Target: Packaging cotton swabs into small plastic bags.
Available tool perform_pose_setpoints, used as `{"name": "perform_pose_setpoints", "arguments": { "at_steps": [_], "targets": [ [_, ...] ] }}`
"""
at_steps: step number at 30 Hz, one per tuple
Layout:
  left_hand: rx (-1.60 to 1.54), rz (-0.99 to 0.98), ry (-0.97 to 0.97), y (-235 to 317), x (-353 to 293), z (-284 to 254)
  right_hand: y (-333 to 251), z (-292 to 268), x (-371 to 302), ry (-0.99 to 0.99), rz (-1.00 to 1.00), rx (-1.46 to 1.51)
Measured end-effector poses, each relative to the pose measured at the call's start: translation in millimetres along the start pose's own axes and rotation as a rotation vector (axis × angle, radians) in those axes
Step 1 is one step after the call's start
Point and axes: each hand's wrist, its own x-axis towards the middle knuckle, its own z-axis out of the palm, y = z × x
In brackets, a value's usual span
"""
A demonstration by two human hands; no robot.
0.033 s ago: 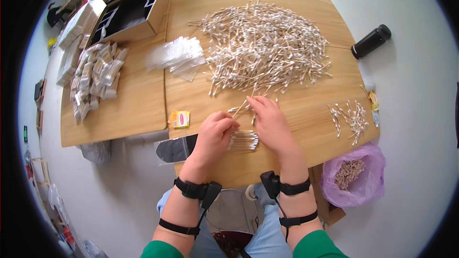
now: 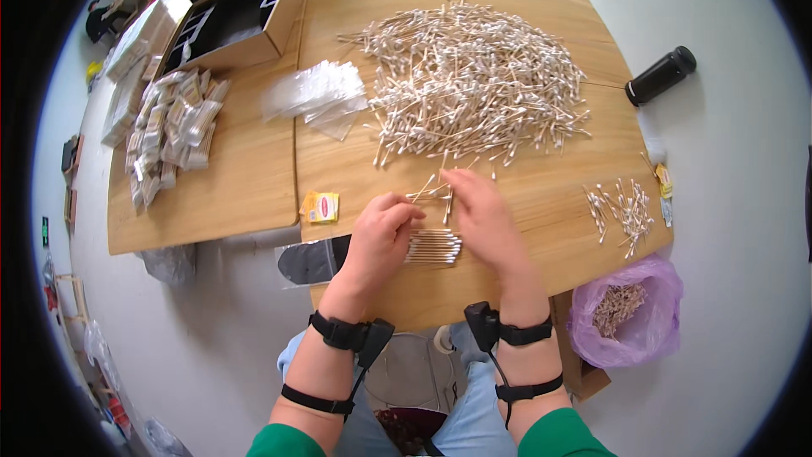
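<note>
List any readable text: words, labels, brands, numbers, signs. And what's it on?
Nothing I can quote.
Yellow packet left of the hands: red oval mark, lettering too small.
Yellow packet at the table's right edge: print too small and blurred.
Pile of small bags: any print too small.
Small green panel, far left: too small.

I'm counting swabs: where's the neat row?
In the head view, the neat row lies on the near side of the table, between the left hand and the right hand.

2 green sleeves (image 2: 288, 442) partly beyond the lower edge
</note>
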Motion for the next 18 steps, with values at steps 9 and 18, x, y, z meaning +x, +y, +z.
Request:
{"name": "perform_pose_setpoints", "arguments": {
  "at_steps": [9,18],
  "targets": [
    [0.325,-0.070,0.292,-3.2,2.2,-1.0,-6.5,-14.1,-3.5,0.018,0.110,-0.073],
    [0.303,-0.080,0.195,-9.0,3.3,1.8,9.6,-12.2,-5.5,0.031,0.186,-0.366]
  ]
}}
